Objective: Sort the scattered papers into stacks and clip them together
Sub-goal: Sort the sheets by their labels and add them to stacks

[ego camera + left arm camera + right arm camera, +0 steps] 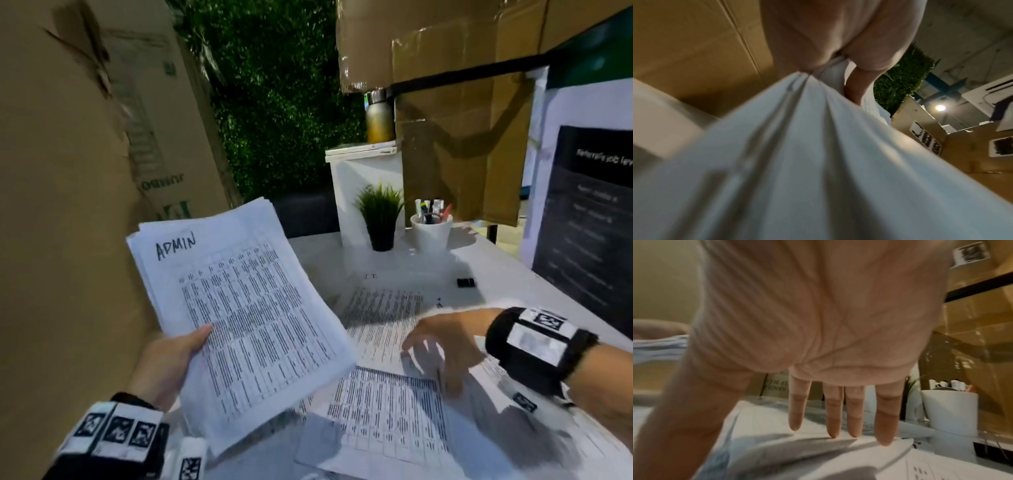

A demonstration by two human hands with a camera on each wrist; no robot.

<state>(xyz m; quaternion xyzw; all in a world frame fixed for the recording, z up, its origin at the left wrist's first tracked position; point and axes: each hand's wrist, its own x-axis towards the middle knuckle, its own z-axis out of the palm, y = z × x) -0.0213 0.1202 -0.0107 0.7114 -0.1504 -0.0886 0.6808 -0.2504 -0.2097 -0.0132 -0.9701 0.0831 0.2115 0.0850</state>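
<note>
My left hand [171, 359] grips a thick stack of printed sheets [246, 318], hand-marked ADMIN at the top, lifted off the table at the left. The left wrist view shows the thumb and fingers [855, 87] pinching the stack's edge [797, 162]. My right hand [442, 346] is flat with straight, spread fingers [832, 418] touching loose printed sheets [387, 407] lying on the white table [496, 274]. Another sheet marked I.T. [380, 301] lies further back. A black binder clip [466, 283] sits on the table to the right.
A small potted plant [380, 219] and a white cup of pens [431, 229] stand at the table's back. Cardboard boxes [68, 171] rise at the left and behind. A dark printed board [589, 219] leans at the right. A metal bottle [378, 120] stands on a white cabinet.
</note>
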